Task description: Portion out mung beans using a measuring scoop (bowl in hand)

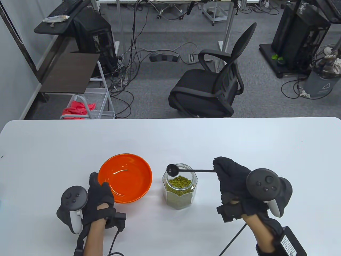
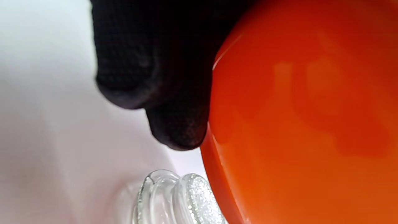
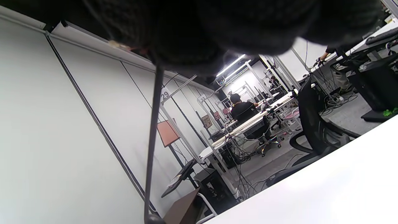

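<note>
Gripping the thin black handle of a small black measuring scoop (image 1: 186,170), the gloved right hand (image 1: 234,181) is hovering to the right of a clear faceted glass jar (image 1: 180,186), its fingers curled around the handle's end. From the fist the handle is running level toward the left, so that the scoop's round cup is hanging over the far left part of the jar's open mouth; whether the cup is touching the rim I cannot tell. In the right wrist view the dark gloved fingers (image 3: 217,34) are filling the top edge and the scoop handle (image 3: 152,137) is dropping from them as a thin dark rod.

Inside the jar, green mung beans (image 1: 180,183) are lying heaped to a little below the neck. The jar is standing upright on the white table (image 1: 266,149), just right of a glossy orange plastic bowl (image 1: 125,177).

Across from it, the gloved left hand (image 1: 100,198) is holding that bowl at its near-left rim, with fingers wrapping over the edge; the left wrist view is showing black fingertips (image 2: 177,124) pressing against the bowl's orange wall (image 2: 298,124), with the jar's glass neck (image 2: 174,199) just below. No beans are showing in the bowl, which is sitting tilted slightly. Beyond the table, a black office chair (image 1: 213,88) is standing on grey carpet.
</note>
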`<state>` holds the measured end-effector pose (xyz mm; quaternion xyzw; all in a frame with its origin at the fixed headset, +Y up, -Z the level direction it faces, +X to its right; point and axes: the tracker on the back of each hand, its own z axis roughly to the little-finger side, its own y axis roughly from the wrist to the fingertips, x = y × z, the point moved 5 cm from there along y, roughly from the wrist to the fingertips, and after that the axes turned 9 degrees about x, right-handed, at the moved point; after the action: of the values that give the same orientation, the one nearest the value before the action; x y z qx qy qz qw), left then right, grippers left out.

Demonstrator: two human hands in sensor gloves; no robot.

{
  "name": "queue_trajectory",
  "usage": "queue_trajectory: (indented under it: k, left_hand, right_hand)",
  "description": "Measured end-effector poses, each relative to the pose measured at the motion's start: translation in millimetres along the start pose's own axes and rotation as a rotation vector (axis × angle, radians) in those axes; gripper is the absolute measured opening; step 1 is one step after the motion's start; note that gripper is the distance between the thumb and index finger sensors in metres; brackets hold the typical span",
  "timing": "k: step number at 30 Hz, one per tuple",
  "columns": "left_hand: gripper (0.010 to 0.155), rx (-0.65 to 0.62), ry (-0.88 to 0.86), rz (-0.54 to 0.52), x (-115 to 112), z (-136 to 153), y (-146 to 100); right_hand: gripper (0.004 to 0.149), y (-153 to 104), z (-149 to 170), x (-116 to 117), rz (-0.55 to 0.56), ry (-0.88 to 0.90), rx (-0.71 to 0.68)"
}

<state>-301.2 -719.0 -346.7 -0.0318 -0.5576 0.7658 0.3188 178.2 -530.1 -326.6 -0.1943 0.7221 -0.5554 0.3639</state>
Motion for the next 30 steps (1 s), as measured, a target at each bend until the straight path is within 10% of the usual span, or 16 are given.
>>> queue_trajectory:
  k: [30]
  left_hand:
    - [0.062, -0.028, 0.052, 0.049, -17.0, 3.2, -4.2]
  right_hand:
    - [0.037, 14.6, -33.1, 126.0, -0.172, -0.557, -0.16]
